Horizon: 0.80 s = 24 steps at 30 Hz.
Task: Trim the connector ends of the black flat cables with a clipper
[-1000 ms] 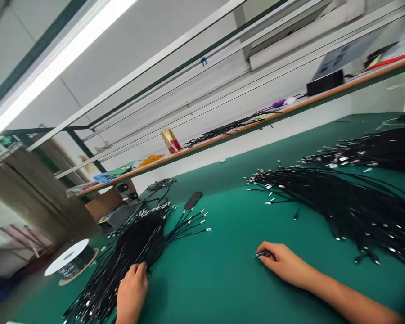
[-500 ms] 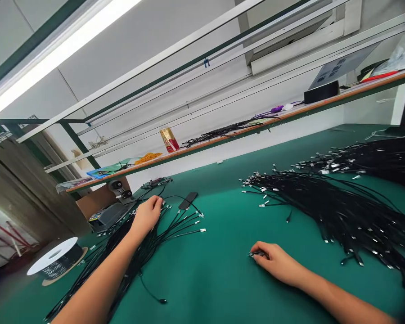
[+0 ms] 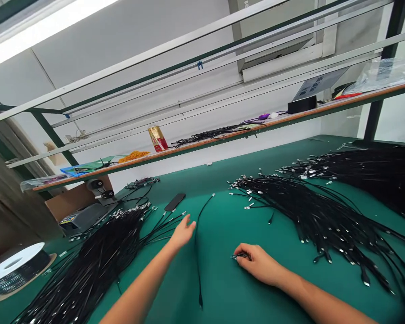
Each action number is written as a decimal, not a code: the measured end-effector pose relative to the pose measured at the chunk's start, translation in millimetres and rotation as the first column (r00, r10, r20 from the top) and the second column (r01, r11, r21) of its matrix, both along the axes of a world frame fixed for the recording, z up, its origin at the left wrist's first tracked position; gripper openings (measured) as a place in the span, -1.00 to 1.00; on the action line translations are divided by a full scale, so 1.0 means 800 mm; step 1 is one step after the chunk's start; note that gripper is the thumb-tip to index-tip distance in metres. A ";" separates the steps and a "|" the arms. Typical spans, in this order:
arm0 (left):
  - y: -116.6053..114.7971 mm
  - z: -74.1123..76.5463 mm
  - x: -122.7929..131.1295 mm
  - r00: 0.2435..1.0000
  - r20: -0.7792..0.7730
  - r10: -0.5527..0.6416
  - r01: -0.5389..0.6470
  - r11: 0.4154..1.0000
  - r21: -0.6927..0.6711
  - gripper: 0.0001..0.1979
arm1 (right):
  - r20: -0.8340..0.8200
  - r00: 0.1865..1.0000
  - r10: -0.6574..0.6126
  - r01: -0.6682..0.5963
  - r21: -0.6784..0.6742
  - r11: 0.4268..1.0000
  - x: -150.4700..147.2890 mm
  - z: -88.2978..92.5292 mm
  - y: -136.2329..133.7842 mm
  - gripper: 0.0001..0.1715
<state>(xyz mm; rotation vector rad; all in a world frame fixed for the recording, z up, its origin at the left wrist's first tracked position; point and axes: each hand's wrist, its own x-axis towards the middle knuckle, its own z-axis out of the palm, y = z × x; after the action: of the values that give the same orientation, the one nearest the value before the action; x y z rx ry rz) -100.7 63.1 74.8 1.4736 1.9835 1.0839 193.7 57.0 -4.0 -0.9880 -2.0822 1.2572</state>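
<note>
My left hand [image 3: 184, 231] is open above the green mat, fingers spread, touching nothing I can make out. Just right of it lies a single black cable [image 3: 197, 243] with a small plug at its lower end. My right hand [image 3: 256, 264] rests on the mat, pinching a small metal cable connector [image 3: 239, 255]; the fingers hide most of it. A large bundle of black cables with metal ends [image 3: 94, 256] spreads left of my left hand. Another bundle [image 3: 317, 216] fans out right of my right hand.
A third cable mass [image 3: 367, 171] lies at the far right, and a black phone [image 3: 174, 202] sits on the mat. A white-flanged cable spool [image 3: 16, 265] stands at the left. Behind, a wooden-edged shelf [image 3: 222, 135] holds a gold can [image 3: 157, 138] and more cables.
My left hand has let go of the single cable, which now lies apart from the left bundle on the mat. The view has turned slightly. My right hand has stayed in place.
</note>
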 end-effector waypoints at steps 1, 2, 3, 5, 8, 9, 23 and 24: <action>-0.016 -0.015 0.003 0.998 -0.065 0.004 -0.006 1.000 -0.021 -0.62 | -0.013 1.000 -0.001 0.001 -0.011 1.000 0.000 0.000 0.000 -0.79; -0.035 -0.028 0.006 0.990 -0.139 0.009 -0.015 0.999 -0.041 -0.61 | -0.029 1.000 -0.002 0.001 -0.026 1.000 0.000 0.000 0.001 -0.79; -0.056 -0.038 0.008 0.977 -0.213 0.011 -0.025 0.998 -0.063 -0.61 | -0.048 0.999 -0.004 0.002 -0.046 0.999 0.000 -0.001 0.001 -0.79; -0.102 -0.054 0.014 0.943 -0.334 -0.010 -0.032 0.992 -0.122 -0.63 | -0.095 0.995 -0.018 0.008 -0.102 0.995 0.000 -0.004 0.003 -0.77; -0.162 -0.065 0.035 0.886 -0.456 -0.080 -0.043 0.966 -0.253 -0.71 | -0.179 0.981 -0.076 0.039 -0.204 0.978 0.000 -0.009 0.006 -0.70; -0.176 -0.067 0.043 0.872 -0.477 -0.108 -0.044 0.954 -0.298 -0.69 | -0.207 0.973 -0.100 0.049 -0.241 0.969 0.000 -0.011 0.007 -0.67; -0.098 -0.062 0.066 0.889 0.213 -0.406 0.447 0.872 -0.201 -0.55 | -0.531 0.728 -0.433 -0.085 -0.698 0.711 0.015 0.019 0.014 -0.66; -0.087 -0.068 0.073 0.871 0.258 -0.418 0.464 0.873 -0.152 -0.55 | -0.540 0.717 -0.441 -0.087 -0.697 0.712 0.016 0.020 0.015 -0.66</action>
<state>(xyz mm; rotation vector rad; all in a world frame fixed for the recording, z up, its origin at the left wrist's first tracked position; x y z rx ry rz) -42.0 -6.3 20.7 1.5198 1.4547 0.7696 206.3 68.9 11.9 -0.7941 -0.8904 1.9622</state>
